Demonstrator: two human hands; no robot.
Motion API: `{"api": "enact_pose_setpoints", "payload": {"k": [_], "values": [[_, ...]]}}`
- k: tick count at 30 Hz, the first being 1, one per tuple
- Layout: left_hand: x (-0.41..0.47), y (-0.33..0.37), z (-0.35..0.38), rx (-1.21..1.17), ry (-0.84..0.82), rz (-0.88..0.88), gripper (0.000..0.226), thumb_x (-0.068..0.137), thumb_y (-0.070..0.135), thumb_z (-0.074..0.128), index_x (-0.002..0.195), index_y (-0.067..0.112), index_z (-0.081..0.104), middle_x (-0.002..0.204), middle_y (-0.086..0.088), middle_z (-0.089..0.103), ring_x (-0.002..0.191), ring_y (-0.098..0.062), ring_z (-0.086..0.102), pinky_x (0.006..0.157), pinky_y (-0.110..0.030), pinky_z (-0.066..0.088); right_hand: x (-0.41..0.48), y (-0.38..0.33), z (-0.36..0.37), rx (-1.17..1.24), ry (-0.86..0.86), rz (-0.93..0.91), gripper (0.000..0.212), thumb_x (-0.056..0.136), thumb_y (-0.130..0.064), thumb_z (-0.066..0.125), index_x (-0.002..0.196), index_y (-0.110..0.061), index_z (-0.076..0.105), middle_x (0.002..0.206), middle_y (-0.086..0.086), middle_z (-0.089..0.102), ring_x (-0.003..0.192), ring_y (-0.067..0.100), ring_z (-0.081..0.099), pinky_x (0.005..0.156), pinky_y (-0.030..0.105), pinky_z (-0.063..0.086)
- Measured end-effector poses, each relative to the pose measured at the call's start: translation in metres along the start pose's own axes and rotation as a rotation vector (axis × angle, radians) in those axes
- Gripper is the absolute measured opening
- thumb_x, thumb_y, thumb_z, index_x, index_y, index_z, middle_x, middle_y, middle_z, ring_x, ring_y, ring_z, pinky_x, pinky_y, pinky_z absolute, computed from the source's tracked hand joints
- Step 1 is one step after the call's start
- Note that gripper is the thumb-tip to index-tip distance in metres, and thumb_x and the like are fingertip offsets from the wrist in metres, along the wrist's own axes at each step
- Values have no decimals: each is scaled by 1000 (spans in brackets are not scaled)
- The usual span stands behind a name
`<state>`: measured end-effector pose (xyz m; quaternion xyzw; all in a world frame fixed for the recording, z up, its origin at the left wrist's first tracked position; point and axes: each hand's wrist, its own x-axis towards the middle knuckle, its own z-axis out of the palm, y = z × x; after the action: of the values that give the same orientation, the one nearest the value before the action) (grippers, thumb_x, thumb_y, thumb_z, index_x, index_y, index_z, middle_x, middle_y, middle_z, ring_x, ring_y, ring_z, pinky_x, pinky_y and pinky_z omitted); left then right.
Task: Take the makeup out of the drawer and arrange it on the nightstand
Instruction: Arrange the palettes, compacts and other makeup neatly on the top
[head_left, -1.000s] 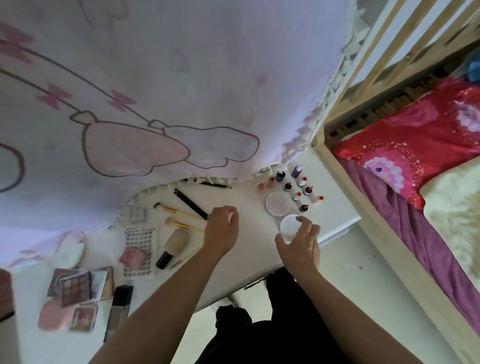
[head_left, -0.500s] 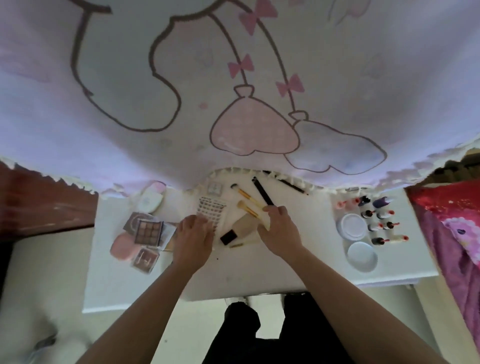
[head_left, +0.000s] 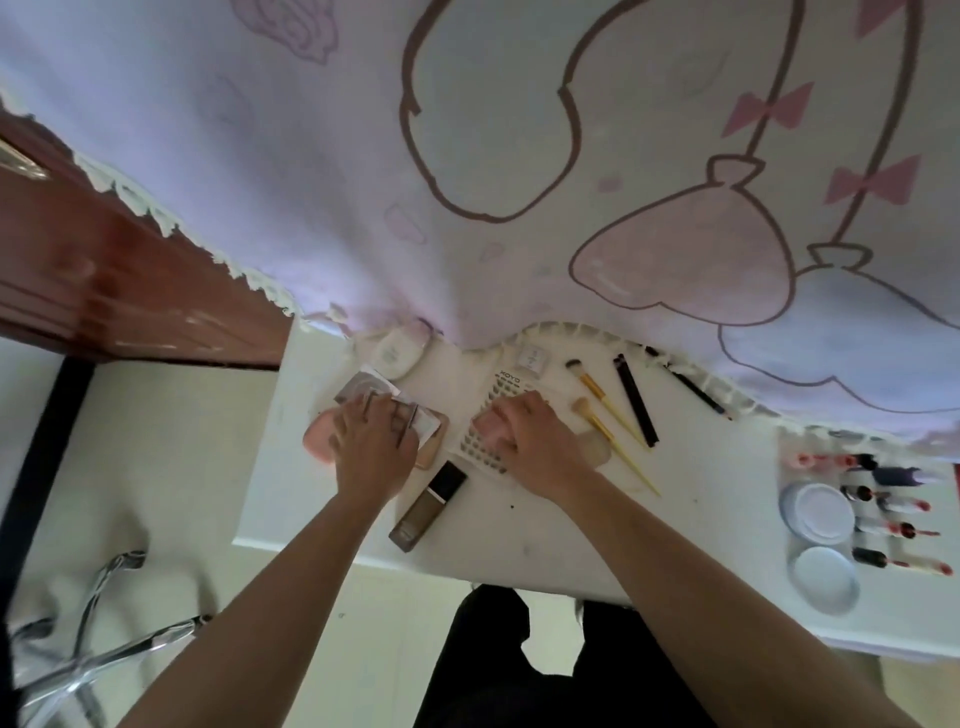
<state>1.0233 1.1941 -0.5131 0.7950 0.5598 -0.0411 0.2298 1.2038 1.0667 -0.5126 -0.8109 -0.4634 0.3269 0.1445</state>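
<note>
On the white nightstand (head_left: 571, 540), towards its left end, the left hand (head_left: 374, 449) lies with fingers spread flat over a stack of eyeshadow palettes (head_left: 429, 425) beside a pink puff case (head_left: 317, 440). The right hand (head_left: 535, 441) curls its fingers round a small pink compact (head_left: 485, 427) sitting on a white dotted card (head_left: 506, 388), and a foundation bottle (head_left: 431, 501) lies just nearer, between the hands. These look like light, stiff, smooth plastic cases, likely holding brittle powder, so each is best taken by its side edges, kept level and set down gently
</note>
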Motion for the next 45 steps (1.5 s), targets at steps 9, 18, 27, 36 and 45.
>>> {"api": "enact_pose_setpoints", "payload": {"k": [9, 18, 27, 36, 45], "values": [[3, -14, 0, -126, -28, 50, 55, 83, 32, 73, 133, 21, 52, 144, -13, 38, 126, -41, 39, 102, -53, 37, 10, -11, 13, -61, -44, 60, 58, 94, -38, 61, 146, -25, 39, 139, 8, 39, 121, 28, 50, 94, 41, 50], [19, -17, -9, -60, -71, 147, 55, 94, 55, 52, 142, 29, 46, 149, -7, 36, 136, -34, 32, 108, -54, 28, 31, -21, 7, -89, 43, 161, 56, 95, -48, 56, 142, -21, 39, 135, 9, 42, 113, 29, 56, 85, 39, 49], [49, -25, -16, -9, -65, 25, 52, 102, 32, 40, 150, 14, 31, 155, -19, 29, 144, -38, 23, 114, -54, 20, 50, -13, -12, -202, 227, 225, 55, 97, -44, 52, 144, -16, 41, 137, 14, 41, 124, 34, 42, 99, 44, 42], [76, -19, -24, 93, -266, -152, 53, 93, 43, 55, 133, 10, 43, 134, -17, 44, 125, -36, 40, 102, -52, 36, 45, -23, 6, -208, 126, 209, 45, 101, -40, 43, 141, -19, 46, 136, 12, 45, 122, 33, 43, 97, 43, 45], [72, -24, -36, -293, -222, -76, 40, 92, 49, 57, 113, 15, 58, 112, -11, 60, 101, -31, 58, 92, -47, 49, 41, -33, 14, -194, 112, 216, 44, 102, -39, 43, 142, -23, 45, 146, 11, 36, 136, 32, 32, 108, 45, 36]]}}
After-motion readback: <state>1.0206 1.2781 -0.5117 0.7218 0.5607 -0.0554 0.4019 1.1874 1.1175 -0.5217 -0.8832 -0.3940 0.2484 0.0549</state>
